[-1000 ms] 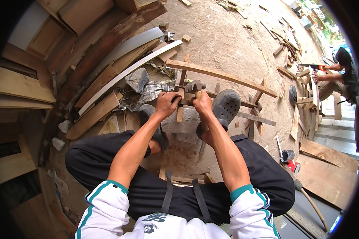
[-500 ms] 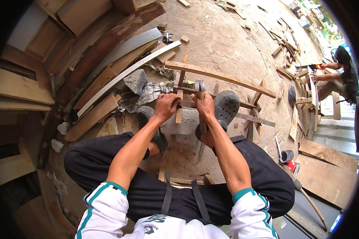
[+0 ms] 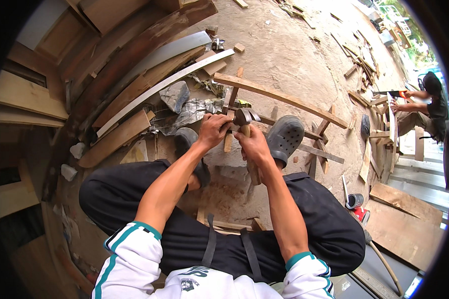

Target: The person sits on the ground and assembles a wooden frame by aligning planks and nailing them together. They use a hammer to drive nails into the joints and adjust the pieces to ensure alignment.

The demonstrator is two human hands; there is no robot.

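My right hand is wrapped round the wooden handle of a claw hammer, its metal head raised beside the left fingertips. The fingers of my left hand are closed in a pinch at a short wooden strip; whatever sits between them is hidden. That strip crosses a wooden frame of thin slats, with a long wooden rail along its far side. The frame lies between and beyond my feet, in dark clogs. A pale block shows under the strip's near end.
Planks and a grey stone lie at left. At right are an open can and wooden boards. Farther right, another person holds a handsaw at a wooden piece. Wood scraps litter the ground beyond.
The hammer head has swung down and turned sideways, nearer my left fingers. My right hand has dropped slightly, and my left hand has shifted a little right in view.
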